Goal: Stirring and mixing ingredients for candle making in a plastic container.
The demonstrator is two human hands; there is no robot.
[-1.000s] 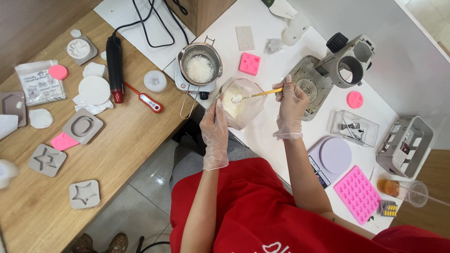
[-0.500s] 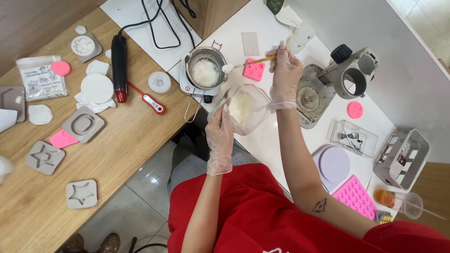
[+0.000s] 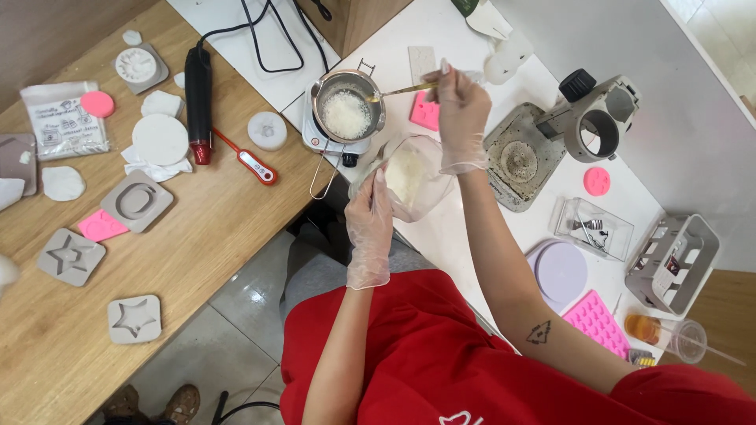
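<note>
Here we grip a clear, crinkly plastic bag (image 3: 409,177) of white flakes in our gloved left hand (image 3: 370,216), fingers clenched on its edge. Our gloved right hand (image 3: 461,118) pinches a slim yellow spoon (image 3: 402,90) over the round steel pot (image 3: 346,106) of granular white wax.

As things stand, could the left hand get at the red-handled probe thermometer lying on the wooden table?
Probably not at once: the left hand is occupied, gripping the clear plastic bag of white flakes. The red-handled probe thermometer lies uncovered on the wooden table, and nothing stands between them, so a freed hand likely could.
</note>
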